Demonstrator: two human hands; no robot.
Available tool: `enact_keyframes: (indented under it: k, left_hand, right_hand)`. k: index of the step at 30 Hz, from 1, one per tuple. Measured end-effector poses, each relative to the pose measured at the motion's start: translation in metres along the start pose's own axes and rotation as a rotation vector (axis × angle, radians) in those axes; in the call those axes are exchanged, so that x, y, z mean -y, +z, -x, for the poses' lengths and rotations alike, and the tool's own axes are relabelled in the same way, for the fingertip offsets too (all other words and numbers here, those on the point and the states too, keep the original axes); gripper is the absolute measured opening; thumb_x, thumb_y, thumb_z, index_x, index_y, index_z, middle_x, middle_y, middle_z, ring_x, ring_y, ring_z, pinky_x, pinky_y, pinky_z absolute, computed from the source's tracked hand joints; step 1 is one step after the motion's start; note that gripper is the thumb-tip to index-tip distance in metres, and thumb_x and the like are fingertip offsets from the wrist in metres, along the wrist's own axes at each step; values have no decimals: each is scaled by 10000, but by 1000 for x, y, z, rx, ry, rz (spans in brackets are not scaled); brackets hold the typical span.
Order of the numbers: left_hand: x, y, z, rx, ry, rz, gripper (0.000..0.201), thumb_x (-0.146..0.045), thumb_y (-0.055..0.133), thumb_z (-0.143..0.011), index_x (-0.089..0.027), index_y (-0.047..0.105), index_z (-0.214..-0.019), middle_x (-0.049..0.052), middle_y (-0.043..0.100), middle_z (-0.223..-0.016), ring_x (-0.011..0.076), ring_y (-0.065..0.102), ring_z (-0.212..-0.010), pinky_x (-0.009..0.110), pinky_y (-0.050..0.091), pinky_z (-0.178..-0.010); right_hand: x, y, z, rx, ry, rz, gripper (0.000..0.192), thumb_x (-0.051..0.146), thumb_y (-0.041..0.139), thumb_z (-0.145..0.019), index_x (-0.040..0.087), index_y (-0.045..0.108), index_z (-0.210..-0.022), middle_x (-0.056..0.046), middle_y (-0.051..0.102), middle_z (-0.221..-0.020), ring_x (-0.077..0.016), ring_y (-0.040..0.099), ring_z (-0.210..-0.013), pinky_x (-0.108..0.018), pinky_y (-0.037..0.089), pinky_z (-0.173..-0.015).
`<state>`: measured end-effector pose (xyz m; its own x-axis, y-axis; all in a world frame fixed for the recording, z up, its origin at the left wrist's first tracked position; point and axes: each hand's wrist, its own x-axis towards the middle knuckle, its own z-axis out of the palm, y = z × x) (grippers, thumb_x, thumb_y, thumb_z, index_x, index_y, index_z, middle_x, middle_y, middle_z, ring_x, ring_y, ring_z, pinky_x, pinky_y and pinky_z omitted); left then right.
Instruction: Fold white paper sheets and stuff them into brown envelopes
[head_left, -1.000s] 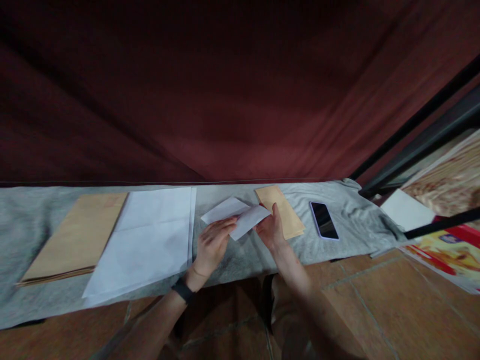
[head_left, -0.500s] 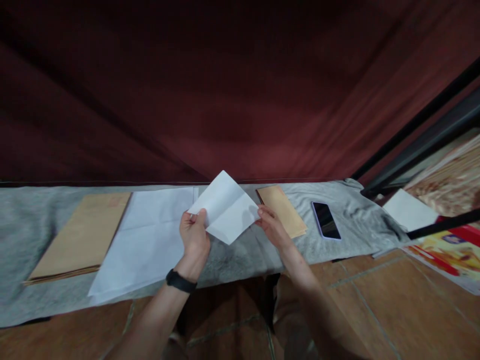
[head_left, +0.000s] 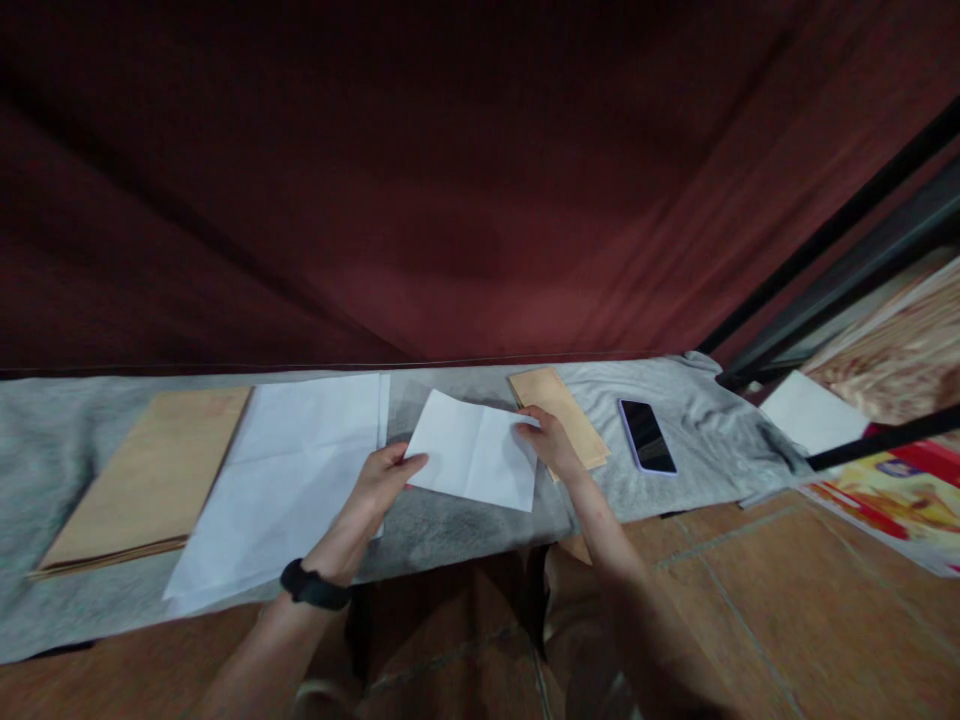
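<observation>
And here we are: the left hand point(head_left: 377, 478) pinches the white sheet point(head_left: 469, 450) at its near left corner, the right hand point(head_left: 550, 440) clamps the far right one, thumbs on top, hands well apart. The sheet is out over the grey worktop point(head_left: 709, 440), between the white pile point(head_left: 292, 470) and the small brown pile point(head_left: 574, 415), a crease across its middle. The step in hand, I'd say, is holding it spread by both ends; whatever move follows looks to call for both hands working together, as the paper seems thin and creased. Now the count! One sheet in hand. One white pile, at least two deep; one big brown pile point(head_left: 150, 480), several edges showing, too tight to number; one small brown pile, number unclear. One phone point(head_left: 649, 438), screen dark, and one black wristband point(head_left: 315, 585).
</observation>
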<state>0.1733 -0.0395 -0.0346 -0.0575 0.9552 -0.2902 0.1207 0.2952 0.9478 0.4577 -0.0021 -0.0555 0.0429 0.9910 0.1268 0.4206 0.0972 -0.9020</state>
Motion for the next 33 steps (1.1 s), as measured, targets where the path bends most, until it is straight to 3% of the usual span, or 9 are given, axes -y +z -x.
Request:
enact_keyframes:
  k: [3, 6, 10, 15, 19, 22, 24, 26, 33]
  left_hand:
    - [9, 2, 4, 136, -94, -73, 268, -366, 718, -648, -168, 664, -820, 45, 731, -766, 225, 690, -680, 276, 501, -536]
    - [15, 8, 9, 82, -87, -271, 126, -271, 633, -741, -186, 617, -833, 29, 710, -741, 202, 677, -572, 273, 488, -499]
    - [17, 13, 17, 66, -107, -346, 110, -218, 554, -830, -188, 581, -933, 27, 709, -767, 180, 675, -519, 262, 482, -489]
    - [15, 10, 25, 95, -169, -310, 187, -207, 492, -896, -180, 551, -1071, 11, 701, -724, 172, 676, -520, 248, 480, -493]
    - [9, 12, 39, -90, 77, -745, 315, -208, 511, -897, -140, 581, -1197, 69, 707, -731, 246, 709, -637, 335, 530, -650]
    - [5, 26, 48, -321, 409, -1034, 486, -216, 460, -934, -88, 500, -1402, 213, 720, -1060, 344, 693, -1031, 474, 506, -916]
    - [7, 41, 47, -315, 614, -1064, 535, -218, 416, -962, -100, 435, -1484, 237, 596, -1371, 347, 549, -1305, 506, 405, -1088]
    - [13, 58, 40, -177, 723, -1043, 537, -261, 375, -993, -132, 413, -1513, 170, 447, -1555, 312, 374, -1466, 488, 311, -1188]
    - [40, 82, 12, -90, 596, -1054, 621, -471, 285, -1027, -123, 400, -1529, 145, 427, -1577, 269, 341, -1492, 485, 238, -1239]
  right_hand:
    - [2, 6, 2, -105, -102, 228, 339, 193, 537, -843, 191, 675, -1152, -82, 730, -1055, -226, 680, -971, -367, 546, -894]
    - [12, 22, 10, -182, -232, 441, 427, 188, 485, -927, 157, 598, -1338, -172, 623, -1339, -273, 592, -1232, -444, 481, -1055]
    - [22, 61, 34, 8, -380, 566, 456, 279, 423, -1020, 136, 523, -1441, -154, 502, -1511, -244, 448, -1411, -421, 387, -1166]
    - [17, 96, 64, 160, -356, 773, 529, 385, 435, -1039, 130, 451, -1502, -147, 399, -1586, -276, 364, -1474, -484, 283, -1214]
    - [14, 96, 69, 142, -353, 839, 551, 405, 428, -1043, 158, 402, -1535, -123, 371, -1600, -279, 334, -1491, -497, 259, -1220]
    - [15, 93, 69, 154, -350, 856, 558, 394, 412, -1046, 169, 366, -1554, -113, 344, -1613, -277, 311, -1502, -505, 258, -1220]
    - [15, 92, 69, 181, -346, 875, 548, 343, 397, -1043, 167, 351, -1561, -111, 330, -1620, -275, 297, -1508, -509, 249, -1224]
    - [14, 92, 71, 215, -356, 903, 556, 267, 406, -1019, 161, 349, -1562, -111, 322, -1624, -272, 284, -1514, -507, 225, -1233]
    - [8, 88, 69, 190, -337, 961, 572, 195, 371, -1002, 169, 329, -1571, -100, 299, -1636, -267, 292, -1510, -483, 232, -1232]
